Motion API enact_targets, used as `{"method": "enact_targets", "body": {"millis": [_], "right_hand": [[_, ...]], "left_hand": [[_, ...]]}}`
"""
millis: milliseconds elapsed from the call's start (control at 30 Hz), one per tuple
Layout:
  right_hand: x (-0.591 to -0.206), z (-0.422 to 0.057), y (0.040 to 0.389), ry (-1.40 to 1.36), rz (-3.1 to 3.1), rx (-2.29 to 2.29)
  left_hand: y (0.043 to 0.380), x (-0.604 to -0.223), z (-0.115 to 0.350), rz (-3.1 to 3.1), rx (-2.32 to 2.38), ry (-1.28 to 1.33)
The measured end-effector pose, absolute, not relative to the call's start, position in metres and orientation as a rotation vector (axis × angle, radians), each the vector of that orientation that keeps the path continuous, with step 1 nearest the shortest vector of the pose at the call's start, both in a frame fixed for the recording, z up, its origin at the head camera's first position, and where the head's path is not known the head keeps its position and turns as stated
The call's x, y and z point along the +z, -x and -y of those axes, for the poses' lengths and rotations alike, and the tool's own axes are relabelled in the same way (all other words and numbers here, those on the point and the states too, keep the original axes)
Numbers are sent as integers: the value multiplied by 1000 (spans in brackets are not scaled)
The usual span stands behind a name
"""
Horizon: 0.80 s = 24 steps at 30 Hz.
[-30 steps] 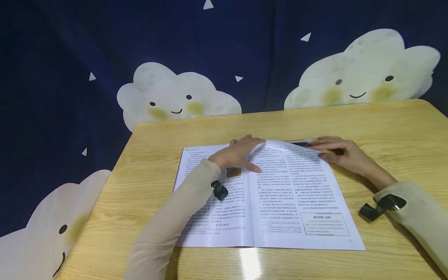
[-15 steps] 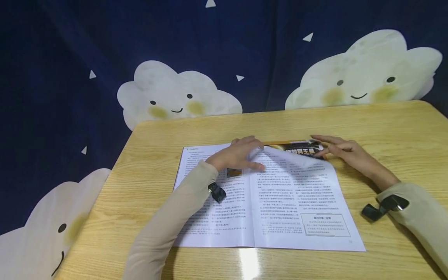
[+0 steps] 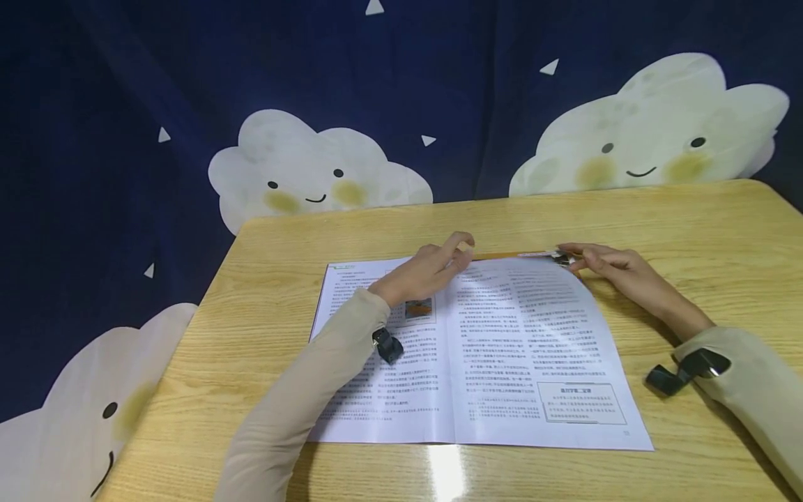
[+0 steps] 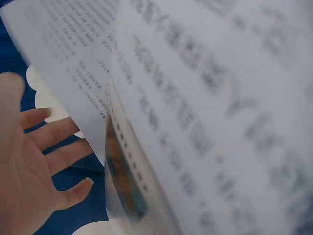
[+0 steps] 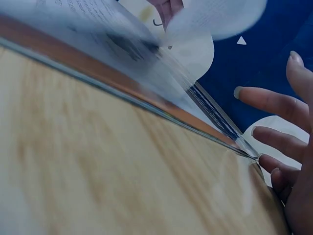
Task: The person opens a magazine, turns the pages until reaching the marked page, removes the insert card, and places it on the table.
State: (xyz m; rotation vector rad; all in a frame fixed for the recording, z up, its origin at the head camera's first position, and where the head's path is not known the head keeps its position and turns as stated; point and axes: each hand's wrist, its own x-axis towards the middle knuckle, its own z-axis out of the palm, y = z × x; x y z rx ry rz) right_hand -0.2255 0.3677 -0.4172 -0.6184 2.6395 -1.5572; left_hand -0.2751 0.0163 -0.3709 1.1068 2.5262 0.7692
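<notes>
An open magazine (image 3: 495,362) lies on the wooden table, both pages covered in printed text. Over its upper middle is my left hand (image 3: 423,272), beside the fold; the left wrist view shows that hand (image 4: 44,166) with fingers spread and a leaf rising close by. My right hand (image 3: 621,270) is at the magazine's top right corner, its fingertips right by the edge. In the right wrist view the thumb and fingers of this hand (image 5: 288,127) are apart, with nothing between them. The right page bows at its top, and an orange strip (image 3: 502,255) shows beyond it.
The wooden table (image 3: 702,230) reaches back to a dark blue curtain (image 3: 470,84) printed with smiling white clouds (image 3: 314,167). Black straps (image 3: 690,373) with small devices sit on both wrists, over beige sleeves.
The right page's top edge, bent down half a second ago over a dark printed page, has spread back over most of it. My left fingers have lifted; the right hand has released the page corner.
</notes>
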Motion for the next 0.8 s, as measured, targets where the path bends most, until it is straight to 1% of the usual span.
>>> {"method": "enact_targets", "body": {"millis": [133, 300, 533, 800], "right_hand": [[-418, -367, 226, 637, -2684, -1524], [-420, -366, 227, 676, -2713, -1508], [-422, -365, 226, 676, -2763, -1461], [-424, -364, 227, 643, -2790, -1435]], "left_hand": [[277, -371, -16, -2533, 798, -1114], [278, -370, -21, -2587, 592, -1230], [272, -368, -21, -2596, 533, -1197], [265, -369, -17, -2578, 395, -1263]]}}
